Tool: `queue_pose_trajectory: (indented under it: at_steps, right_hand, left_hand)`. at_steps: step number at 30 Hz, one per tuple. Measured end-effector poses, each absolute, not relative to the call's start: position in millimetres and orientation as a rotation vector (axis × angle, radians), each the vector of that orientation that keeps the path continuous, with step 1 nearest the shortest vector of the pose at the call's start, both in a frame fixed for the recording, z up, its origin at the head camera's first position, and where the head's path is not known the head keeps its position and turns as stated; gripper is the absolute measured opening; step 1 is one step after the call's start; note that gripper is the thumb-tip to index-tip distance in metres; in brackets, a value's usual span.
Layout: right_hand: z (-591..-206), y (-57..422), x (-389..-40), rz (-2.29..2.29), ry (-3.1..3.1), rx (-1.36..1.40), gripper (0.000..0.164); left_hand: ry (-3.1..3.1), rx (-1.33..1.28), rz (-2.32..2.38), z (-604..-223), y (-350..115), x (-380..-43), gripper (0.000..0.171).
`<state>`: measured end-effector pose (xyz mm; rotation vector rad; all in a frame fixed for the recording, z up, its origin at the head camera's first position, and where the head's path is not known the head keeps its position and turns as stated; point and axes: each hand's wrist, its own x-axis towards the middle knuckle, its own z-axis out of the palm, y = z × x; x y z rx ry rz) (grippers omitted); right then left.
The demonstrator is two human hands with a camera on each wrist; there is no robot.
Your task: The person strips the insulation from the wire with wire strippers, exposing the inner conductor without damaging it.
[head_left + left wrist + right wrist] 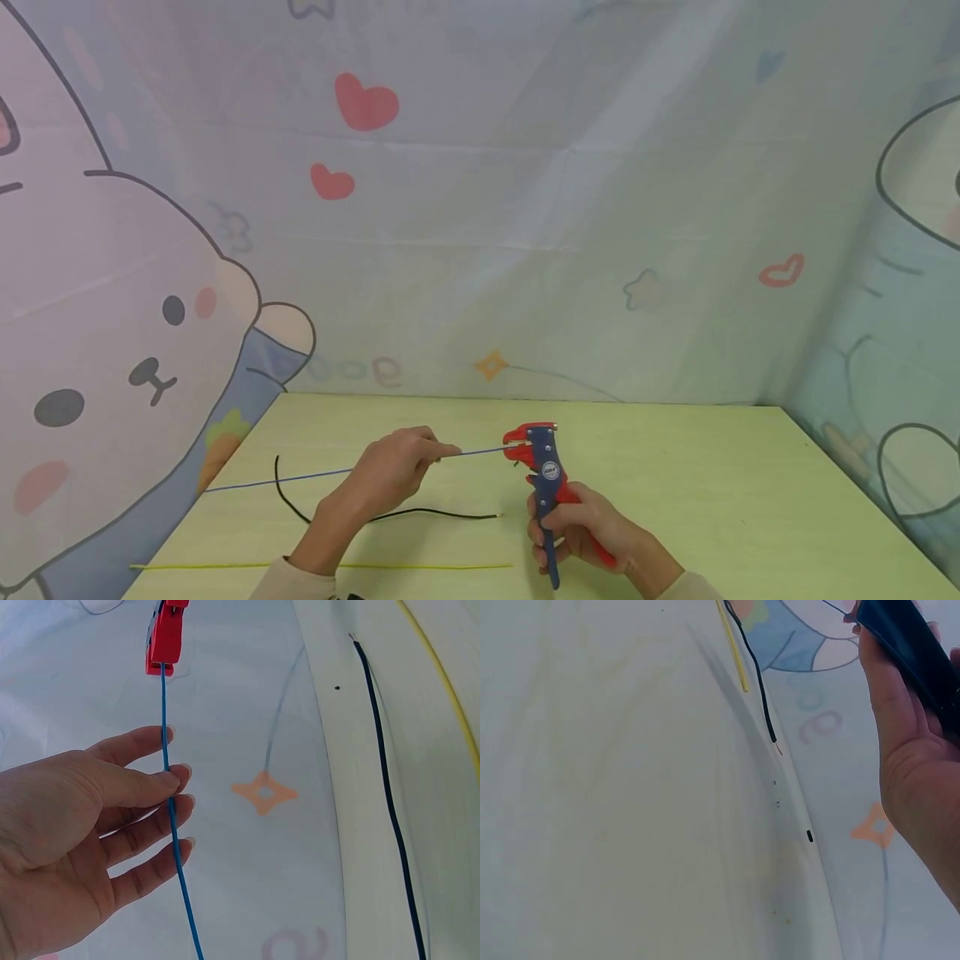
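Between thumb and fingers, my left hand (pixel 393 469) pinches a blue wire (pixel 166 705) above the table. The wire's right end sits in the red jaws of a wire stripper (pixel 550 471), which has a blue body and a red handle. My right hand (pixel 581 527) grips the stripper's handles, holding it roughly upright. In the left wrist view the wire enters the red head (pixel 166 637) of the tool. The right wrist view shows only part of the right hand (pixel 911 735) and a dark handle (pixel 904 645); the jaws are out of that view.
A black wire (pixel 420 510) with a bared copper end lies curved on the pale table (pixel 712 500). Nearer me, a yellow wire (pixel 420 567) lies almost straight. A small black scrap (pixel 809 835) and tiny bits lie on the table. A printed cloth (pixel 570 208) stands behind.
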<state>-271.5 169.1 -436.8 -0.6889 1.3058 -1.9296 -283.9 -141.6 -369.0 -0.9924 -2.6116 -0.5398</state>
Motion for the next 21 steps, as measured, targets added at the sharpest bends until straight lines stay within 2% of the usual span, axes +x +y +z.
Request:
queue_pose_trajectory:
  at_steps: [13, 21]
  right_hand:
    - [-434.5, 164.6, -271.2, -1.937, 1.391, -0.651, 0.008]
    - [-436.0, 164.0, -269.8, -1.942, 1.306, -0.725, 0.010]
  left_hand:
    - [-2.605, -0.980, -0.526, -369.3, -141.4, -284.8, 0.041]
    - [-2.614, -0.974, -0.506, -367.5, -142.1, -282.7, 0.040]
